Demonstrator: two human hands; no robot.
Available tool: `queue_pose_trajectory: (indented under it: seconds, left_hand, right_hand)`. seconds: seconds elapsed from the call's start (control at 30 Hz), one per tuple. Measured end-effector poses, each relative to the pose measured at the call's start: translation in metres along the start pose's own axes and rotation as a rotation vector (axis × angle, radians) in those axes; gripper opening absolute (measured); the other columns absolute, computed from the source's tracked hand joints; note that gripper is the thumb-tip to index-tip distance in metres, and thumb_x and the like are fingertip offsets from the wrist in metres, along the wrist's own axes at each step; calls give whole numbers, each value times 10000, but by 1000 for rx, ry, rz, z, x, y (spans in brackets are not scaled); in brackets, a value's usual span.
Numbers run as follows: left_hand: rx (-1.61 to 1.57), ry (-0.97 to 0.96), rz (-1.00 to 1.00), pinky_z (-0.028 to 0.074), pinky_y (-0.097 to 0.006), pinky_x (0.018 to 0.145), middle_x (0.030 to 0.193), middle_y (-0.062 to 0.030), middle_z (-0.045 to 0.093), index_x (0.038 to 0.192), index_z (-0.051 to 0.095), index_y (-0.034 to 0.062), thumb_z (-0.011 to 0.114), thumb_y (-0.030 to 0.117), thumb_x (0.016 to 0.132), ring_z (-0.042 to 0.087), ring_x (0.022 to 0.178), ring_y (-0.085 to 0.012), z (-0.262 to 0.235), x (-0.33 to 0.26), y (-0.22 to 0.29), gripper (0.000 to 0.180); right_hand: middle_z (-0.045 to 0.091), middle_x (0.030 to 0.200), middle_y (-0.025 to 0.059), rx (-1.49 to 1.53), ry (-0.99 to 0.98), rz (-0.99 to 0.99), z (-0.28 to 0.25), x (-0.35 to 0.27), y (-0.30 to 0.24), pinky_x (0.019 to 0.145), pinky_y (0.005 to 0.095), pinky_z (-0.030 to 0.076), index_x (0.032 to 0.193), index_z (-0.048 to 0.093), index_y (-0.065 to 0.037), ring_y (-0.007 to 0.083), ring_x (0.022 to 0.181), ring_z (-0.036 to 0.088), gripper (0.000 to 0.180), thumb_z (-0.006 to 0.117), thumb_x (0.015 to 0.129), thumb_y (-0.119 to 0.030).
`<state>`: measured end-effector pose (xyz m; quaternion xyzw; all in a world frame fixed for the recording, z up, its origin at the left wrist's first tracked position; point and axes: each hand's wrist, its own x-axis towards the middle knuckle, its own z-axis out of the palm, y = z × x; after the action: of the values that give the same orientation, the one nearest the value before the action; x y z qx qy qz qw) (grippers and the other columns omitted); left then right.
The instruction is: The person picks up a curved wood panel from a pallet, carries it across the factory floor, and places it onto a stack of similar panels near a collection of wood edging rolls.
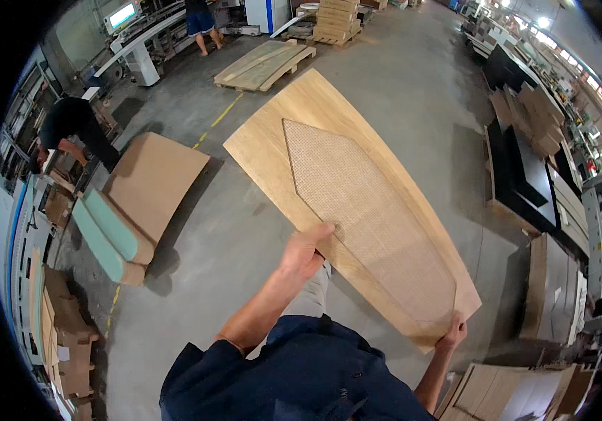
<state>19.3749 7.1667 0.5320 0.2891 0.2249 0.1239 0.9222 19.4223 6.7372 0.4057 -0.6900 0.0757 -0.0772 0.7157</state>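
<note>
The wooden panel (301, 102) was slanted across the centre of the frame, above the grey floor (202, 274), its woven inlay (371, 217) apparently seated. The left hand (304, 249) gripped its lower-left edge, the right hand (453, 333) its end at lower right. Lifting looked done; the panel was not yet set down

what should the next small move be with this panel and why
Probably slide the left hand a little along the edge of the cane-inset wooden panel, toward its far end. That hand grips near mid-edge and the right hand holds the near end, so the far end juts out over the concrete floor unsupported; a wider grip would likely steady it.
</note>
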Motion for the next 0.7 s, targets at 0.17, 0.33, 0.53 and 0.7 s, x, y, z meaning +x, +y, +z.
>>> queue_pose_trajectory:
  seconds: [0.17,0.33,0.53,0.7]
  left_hand:
    - [-69,-66,-84,440,-385,849,1113,-129,525,1146,435,-56,541,18,788,518,1015,-252,30,138,0,380]
    - [27,-57,-175,451,-389,848,1102,-149,532,1150,431,-73,544,3,781,530,995,-267,86,270,14,394]
    - [59,-104,-269,474,-371,822,1095,-180,528,1131,431,-94,562,2,770,549,961,-276,136,421,0,397]
    - [100,-151,-248,450,-394,865,1104,-176,522,1155,412,-90,541,-3,761,528,1000,-282,153,557,-6,424]
  right_hand:
    - [570,910,100,50,178,116,57,91,13,683,329,459,1024,533,33,199,802,551,418,564,840,-342]
    - [580,919,114,-36,270,284,97,169,-10,664,346,462,1048,528,53,224,790,561,520,578,817,-410]
    - [591,836,135,-174,471,513,134,262,35,599,354,457,966,569,50,222,711,565,483,597,791,-398]
    - [597,826,137,-234,297,645,190,386,64,581,344,459,958,568,90,233,698,590,470,632,752,-327]
